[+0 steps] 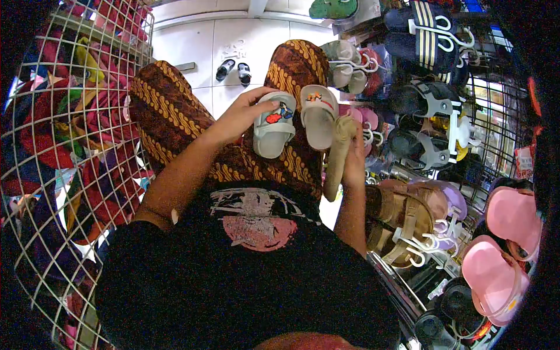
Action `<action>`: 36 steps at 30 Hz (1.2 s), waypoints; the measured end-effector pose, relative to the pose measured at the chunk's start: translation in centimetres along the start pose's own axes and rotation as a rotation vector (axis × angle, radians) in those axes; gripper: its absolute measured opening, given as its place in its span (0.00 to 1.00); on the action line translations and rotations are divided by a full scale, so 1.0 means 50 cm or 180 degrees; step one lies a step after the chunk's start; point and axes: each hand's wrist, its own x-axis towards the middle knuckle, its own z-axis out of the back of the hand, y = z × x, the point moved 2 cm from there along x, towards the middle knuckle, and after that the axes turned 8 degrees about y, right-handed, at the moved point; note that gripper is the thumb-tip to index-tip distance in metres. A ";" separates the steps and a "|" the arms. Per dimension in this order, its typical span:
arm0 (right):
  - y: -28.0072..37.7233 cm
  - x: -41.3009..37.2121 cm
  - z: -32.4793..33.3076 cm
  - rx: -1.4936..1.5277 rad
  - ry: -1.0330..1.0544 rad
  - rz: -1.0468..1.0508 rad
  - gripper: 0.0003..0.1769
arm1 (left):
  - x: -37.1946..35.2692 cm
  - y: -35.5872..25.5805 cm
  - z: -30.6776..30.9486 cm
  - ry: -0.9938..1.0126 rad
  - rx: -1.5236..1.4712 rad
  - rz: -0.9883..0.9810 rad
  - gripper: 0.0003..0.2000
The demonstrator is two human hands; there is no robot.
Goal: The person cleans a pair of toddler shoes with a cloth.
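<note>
A small grey sandal (273,140) with a red and blue figure on its strap lies over my lap. My left hand (251,111) is closed on its upper edge, thumb on the strap. Beside it on the right, a matching grey sandal (319,125) with an orange figure rests against my patterned trouser leg. My right hand (353,160) is at the right of that sandal, closed round a long, rolled olive-beige cloth-like thing (337,166), which partly hides its fingers.
A wire grid (76,146) with colourful cloth behind it rises at the left. At the right hang many sandals, among them brown ones (402,219) and pink ones (490,268), on white hooks. Dark slippers (244,73) stand on the tiled floor (198,44) ahead.
</note>
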 end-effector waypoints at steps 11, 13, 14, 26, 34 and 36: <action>0.122 -0.030 -0.095 -0.1750 0.1444 -0.0726 0.22 | -0.006 -0.018 0.040 0.0613 0.0720 0.0282 0.10; 0.147 -0.034 -0.115 -0.1726 0.1650 -0.0868 0.21 | -0.008 -0.036 0.035 0.0771 0.0220 0.0156 0.14; 0.164 -0.034 -0.128 -0.1935 0.1745 -0.0965 0.22 | -0.009 -0.045 0.032 0.0890 -0.0137 0.0351 0.16; 0.221 -0.093 -0.133 -0.2840 0.2250 -0.0824 0.28 | -0.006 -0.020 0.058 0.1011 0.1750 0.0706 0.18; 0.245 -0.100 -0.129 -0.2651 0.1483 -0.1017 0.25 | 0.001 -0.005 0.076 0.0539 0.2343 0.0666 0.21; 0.254 -0.096 -0.141 -0.2720 0.0844 -0.1120 0.26 | 0.007 0.003 0.071 -0.0127 0.2338 0.0492 0.21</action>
